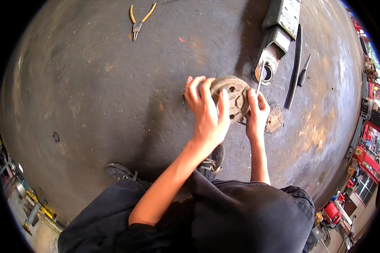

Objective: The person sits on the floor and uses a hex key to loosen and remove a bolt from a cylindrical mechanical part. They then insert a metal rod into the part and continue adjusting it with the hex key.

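My left hand is closed round a thick, round cast-metal disc, brown-grey, with ribs and a few holes in its face. The disc is lifted and tilted, its ribbed face toward the right. My right hand pinches a thin metal rod at the disc's right edge. The rod's upper end points at the ring-shaped end of a metal bar, and a short piece of it shows below the disc. Whether the rod touches the disc is hidden by my fingers. Beside my right hand lies a flat, rusty round plate.
Yellow-handled pliers lie at the far left on the dark floor. Right of the bar are a black hose-like length and a dark-handled pointed tool. A small ring lies left. My shoes are near.
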The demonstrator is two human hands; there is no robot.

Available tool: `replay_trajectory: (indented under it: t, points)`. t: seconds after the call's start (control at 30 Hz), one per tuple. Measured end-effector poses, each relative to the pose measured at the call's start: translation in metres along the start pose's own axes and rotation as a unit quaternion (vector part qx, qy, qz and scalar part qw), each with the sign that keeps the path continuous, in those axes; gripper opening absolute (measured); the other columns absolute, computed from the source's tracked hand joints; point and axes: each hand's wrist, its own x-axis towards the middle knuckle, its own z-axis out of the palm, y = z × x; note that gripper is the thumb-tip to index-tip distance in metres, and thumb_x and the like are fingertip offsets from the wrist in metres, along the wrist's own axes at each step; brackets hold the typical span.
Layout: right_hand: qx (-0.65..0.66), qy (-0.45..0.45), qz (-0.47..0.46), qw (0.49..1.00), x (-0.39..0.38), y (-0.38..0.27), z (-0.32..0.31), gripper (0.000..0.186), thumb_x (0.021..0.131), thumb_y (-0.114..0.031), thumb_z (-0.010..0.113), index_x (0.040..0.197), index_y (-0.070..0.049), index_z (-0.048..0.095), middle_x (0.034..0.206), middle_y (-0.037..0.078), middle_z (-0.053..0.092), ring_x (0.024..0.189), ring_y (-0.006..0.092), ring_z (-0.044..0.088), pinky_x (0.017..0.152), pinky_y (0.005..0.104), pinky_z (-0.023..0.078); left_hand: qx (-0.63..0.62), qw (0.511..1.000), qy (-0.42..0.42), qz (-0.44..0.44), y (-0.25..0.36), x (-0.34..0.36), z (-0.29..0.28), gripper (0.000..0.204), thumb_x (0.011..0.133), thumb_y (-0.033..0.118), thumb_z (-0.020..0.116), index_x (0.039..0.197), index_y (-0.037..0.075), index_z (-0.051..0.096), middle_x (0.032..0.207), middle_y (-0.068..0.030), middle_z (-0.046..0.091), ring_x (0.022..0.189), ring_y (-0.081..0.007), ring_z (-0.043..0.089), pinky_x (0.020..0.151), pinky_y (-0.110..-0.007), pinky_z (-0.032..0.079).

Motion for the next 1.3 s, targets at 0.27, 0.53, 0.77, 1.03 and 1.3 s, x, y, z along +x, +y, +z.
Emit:
replay_trajectory:
  t: [0.27, 0.53, 0.77, 1.03, 1.3]
  points:
    - [-0.005, 0.01, 0.019, 1.0, -0.003, -0.008, 0.013, 0.028, 0.095, -0.032, 0.07, 0.096, -0.006, 0.063, 0.062, -0.004, 0.058, 0.046, 0.0012, 0.045, 0.04, 0.0193, 0.029, -0.106, 0.992, -0.045, -0.047, -0.018, 0.018, 0.012, 0.034, 0.102, 0.023, 0.049, 0.124, -0.004, 0.05, 0.124, -0.0235, 0.05, 0.117, -0.0382, 0.051, 0.102, -0.046, 0.041]
    - [-0.006, -0.01, 0.04, 0.999, -0.004, -0.009, 0.01, 0.025, 0.096, -0.026, 0.07, 0.098, -0.006, 0.054, 0.061, 0.001, 0.058, 0.041, 0.0049, 0.046, 0.035, 0.0225, 0.031, -0.114, 0.99, -0.076, -0.044, -0.019, 0.021, 0.004, 0.032, 0.102, 0.02, 0.049, 0.125, -0.002, 0.053, 0.117, -0.0206, 0.058, 0.11, -0.0357, 0.058, 0.097, -0.044, 0.046]
    - [0.004, -0.022, 0.04, 0.999, -0.007, -0.001, 0.008, 0.025, 0.097, -0.025, 0.069, 0.1, -0.006, 0.052, 0.064, 0.0, 0.058, 0.044, 0.0053, 0.048, 0.035, 0.0231, 0.035, -0.098, 0.99, -0.086, -0.045, -0.014, 0.022, -0.001, 0.029, 0.101, 0.016, 0.05, 0.124, -0.001, 0.055, 0.115, -0.0187, 0.061, 0.108, -0.0334, 0.061, 0.094, -0.041, 0.048]
    - [-0.01, -0.026, 0.035, 0.999, -0.013, 0.0, 0.011, 0.025, 0.098, -0.025, 0.066, 0.104, -0.005, 0.052, 0.066, -0.001, 0.058, 0.047, 0.0049, 0.048, 0.036, 0.0235, 0.036, -0.083, 0.991, -0.083, -0.066, -0.018, 0.025, 0.001, 0.032, 0.102, 0.022, 0.05, 0.122, -0.002, 0.056, 0.115, -0.0216, 0.06, 0.106, -0.0364, 0.06, 0.093, -0.044, 0.048]
    - [-0.012, -0.033, 0.031, 0.999, -0.008, 0.002, 0.015, 0.031, 0.099, -0.028, 0.064, 0.108, 0.001, 0.062, 0.066, -0.001, 0.056, 0.048, 0.0052, 0.046, 0.04, 0.0239, 0.036, -0.056, 0.979, -0.057, -0.187, -0.009, 0.04, 0.01, 0.053, 0.107, 0.035, 0.042, 0.08, -0.007, 0.059, 0.083, -0.0273, 0.065, 0.082, -0.043, 0.064, 0.078, -0.049, 0.049]
